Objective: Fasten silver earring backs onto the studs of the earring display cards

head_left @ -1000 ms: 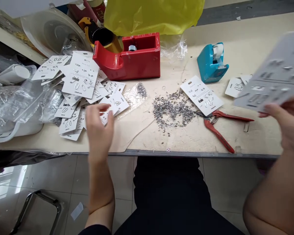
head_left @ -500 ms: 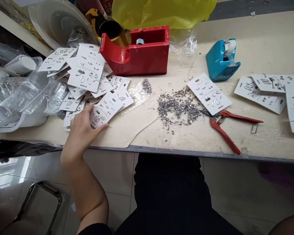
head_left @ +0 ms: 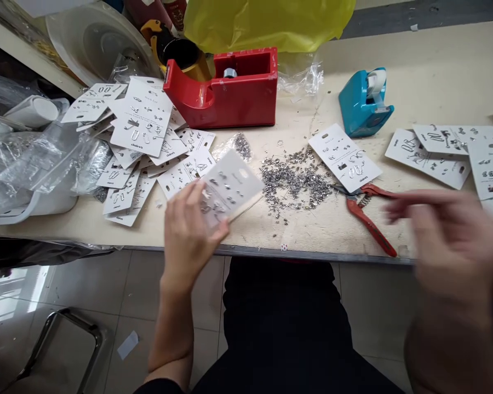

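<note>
**Left hand:** your left hand (head_left: 187, 238) is closed on a white jewellery card (head_left: 234, 186), with the fingers and thumb pinching its lower left part, just above the table's front edge.

**Held card:** it is tilted up at lower centre, with small silver pieces in rows on it. Its hang hole shows near the top, and the small print on it is too fine to read.

**Right hand:** your right hand (head_left: 447, 235) is a blur above the right end of the table. You cannot tell its finger shape, and no held thing shows in it. It is nearest to the red-handled pliers (head_left: 365, 216), without touching them as far as the blur shows.

**Loose parts:** a heap of small silver findings (head_left: 291, 180) lies at centre, between the held card and a single flat card (head_left: 345, 158).

**Writing:** "claire's" is legible on the top card of the card pile (head_left: 142, 117) at left.

**Right cards:** more printed cards (head_left: 429, 158) lie overlapping at the right.

**Upper table:** a red tape dispenser (head_left: 230, 93) stands at top centre, and a teal tape dispenser (head_left: 359, 106) stands to its right.

**Bags:** a clear bag of silver pieces (head_left: 238, 145) lies just behind the held card, below the red dispenser.
</note>
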A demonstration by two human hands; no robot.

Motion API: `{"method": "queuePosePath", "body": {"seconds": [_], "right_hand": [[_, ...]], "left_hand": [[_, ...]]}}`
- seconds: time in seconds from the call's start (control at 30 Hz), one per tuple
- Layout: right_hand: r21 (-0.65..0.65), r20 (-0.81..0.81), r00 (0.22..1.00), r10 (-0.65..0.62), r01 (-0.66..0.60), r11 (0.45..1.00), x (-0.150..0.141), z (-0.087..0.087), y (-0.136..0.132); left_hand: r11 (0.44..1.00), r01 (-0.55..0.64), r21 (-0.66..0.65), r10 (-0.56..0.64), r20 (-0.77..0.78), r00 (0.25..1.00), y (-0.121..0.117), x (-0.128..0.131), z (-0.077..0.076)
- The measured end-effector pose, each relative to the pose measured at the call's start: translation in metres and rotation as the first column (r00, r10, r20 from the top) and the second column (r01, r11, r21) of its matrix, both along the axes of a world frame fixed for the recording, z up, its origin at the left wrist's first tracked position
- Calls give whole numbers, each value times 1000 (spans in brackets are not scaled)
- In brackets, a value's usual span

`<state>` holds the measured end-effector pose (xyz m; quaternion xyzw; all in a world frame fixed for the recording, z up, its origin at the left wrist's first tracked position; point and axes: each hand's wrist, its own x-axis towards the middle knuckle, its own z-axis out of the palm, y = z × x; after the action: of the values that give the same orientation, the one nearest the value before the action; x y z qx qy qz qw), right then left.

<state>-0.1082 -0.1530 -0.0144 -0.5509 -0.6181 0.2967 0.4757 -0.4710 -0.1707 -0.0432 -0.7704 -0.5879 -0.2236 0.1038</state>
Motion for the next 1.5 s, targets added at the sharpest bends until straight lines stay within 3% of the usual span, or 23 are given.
{"method": "queuePosePath", "body": {"seconds": [0.07,0.1,0.2,0.33,0.43,0.5,0.63,0.73,0.8,0.87,0.93,1.0,1.03,1.07,1.13,1.27,1.5], "right_hand": [[-96,-124,978,167,-180,979,-44,-13,10],[-160,-211,939,271,-307,938,-64,-17,13],[-209,-450,820,354,-482,851,-104,-24,17],[-205,-586,771,252,-441,874,-117,-27,25],[-236,-605,777,174,-384,892,-110,-29,34],[-239,-604,779,166,-376,896,-104,-29,39],[-206,-593,782,193,-379,902,-98,-26,47],[-152,-577,778,247,-399,904,-99,-27,50],[-125,-551,788,276,-405,906,-100,-30,51],[-124,-518,808,280,-395,910,-100,-34,51],[-126,-496,826,268,-374,919,-101,-37,51],[-121,-484,836,258,-356,927,-102,-37,51],[-116,-477,841,256,-349,930,-103,-37,51],[-111,-468,847,254,-341,933,-103,-36,50],[-101,-455,853,256,-335,937,-104,-35,50],[-87,-447,858,251,-322,943,-103,-36,49],[-78,-366,904,219,-264,961,-103,-36,49]], "left_hand": [[997,62,55,-65,59,996,2,30,-2],[995,76,68,-83,96,992,4,45,-2],[992,-1,126,-25,203,979,9,83,-5],[985,-93,143,53,259,964,11,109,-9],[996,-15,88,-17,354,935,10,110,-10],[999,37,1,-32,511,859,11,107,-8],[958,151,-245,107,790,603,23,98,-3],[908,323,-267,110,895,431,35,95,-2],[893,366,-260,101,911,399,41,96,-4],[896,356,-264,89,894,439,44,100,-8],[938,270,-217,51,857,513,46,104,-12],[997,70,-32,-20,774,633,47,109,-14],[995,-21,100,-55,699,713,48,110,-14],[975,-65,214,-81,610,788,48,112,-13],[945,-7,328,-149,450,880,49,113,-10],[954,154,257,-250,401,881,53,111,-6],[945,155,287,-281,475,834,55,109,-14]]}}
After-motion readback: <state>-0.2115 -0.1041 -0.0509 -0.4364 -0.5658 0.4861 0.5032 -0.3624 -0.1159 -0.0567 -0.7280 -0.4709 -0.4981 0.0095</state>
